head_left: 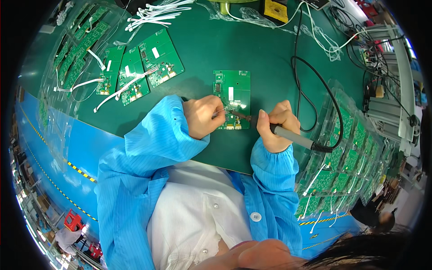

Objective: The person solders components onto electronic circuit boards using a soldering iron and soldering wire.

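Observation:
A green circuit board (240, 85) lies flat on the green work mat in front of me, with pale connectors along its near edge. My right hand (278, 128) is closed around the grey handle of a soldering iron (292, 136). The iron's tip rests on or just over the lower middle of the board; contact is too small to tell. At the board's left edge, my left hand (204, 116) pinches a thin strand that looks like solder wire (219, 111), reaching toward the tip. Its fingers partly cover the board's lower left side.
Several more boards (161, 56) with white cables lie at the left. Clear trays of boards stand at the far left (81, 49) and right (346, 153). White cable ties (157, 13) and a yellow sponge (276, 11) lie at the back. The iron's black cord (338, 105) loops at the right.

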Tool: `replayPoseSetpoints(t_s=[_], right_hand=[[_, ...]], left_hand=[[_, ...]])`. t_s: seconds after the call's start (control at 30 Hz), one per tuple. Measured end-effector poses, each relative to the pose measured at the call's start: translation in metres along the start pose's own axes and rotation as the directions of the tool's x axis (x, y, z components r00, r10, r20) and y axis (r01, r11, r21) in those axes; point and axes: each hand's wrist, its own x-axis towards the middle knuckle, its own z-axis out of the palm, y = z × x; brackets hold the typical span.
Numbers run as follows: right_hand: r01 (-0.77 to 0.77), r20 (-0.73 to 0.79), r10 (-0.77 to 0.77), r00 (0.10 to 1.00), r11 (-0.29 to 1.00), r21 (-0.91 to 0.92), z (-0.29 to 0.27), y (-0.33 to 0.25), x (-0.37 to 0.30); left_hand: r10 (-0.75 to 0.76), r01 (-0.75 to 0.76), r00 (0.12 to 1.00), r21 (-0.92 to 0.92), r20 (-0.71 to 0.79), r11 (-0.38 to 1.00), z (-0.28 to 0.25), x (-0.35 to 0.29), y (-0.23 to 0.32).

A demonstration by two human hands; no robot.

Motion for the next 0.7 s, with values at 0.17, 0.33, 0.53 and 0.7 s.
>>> replayPoseSetpoints(t_s=[0.17, 0.33, 0.53, 0.7], right_hand=[[0.004, 0.014, -0.004, 1.0, 1.0, 0.003, 0.001, -0.0006, 0.0002], [-0.005, 0.028, 0.005, 1.0, 1.0, -0.004, 0.0016, -0.0005, -0.0003], [-0.02, 0.04, 0.021, 0.999, 1.0, -0.012, 0.0024, -0.0004, -0.0001], [-0.026, 0.039, 0.026, 0.999, 0.999, -0.021, 0.0029, -0.0009, -0.0002]], left_hand=[[0.004, -0.003, 1.0, 0.032, -0.024, 0.999, 0.0013, -0.0002, 0.0014], [-0.005, 0.007, 1.0, 0.047, -0.029, 0.999, 0.0009, -0.0004, 0.0028], [-0.037, 0.037, 0.999, 0.048, -0.01, 0.998, 0.0014, -0.0008, 0.0024], [-0.028, 0.029, 0.999, 0.037, -0.02, 0.999, 0.0017, 0.0003, 0.0019]])
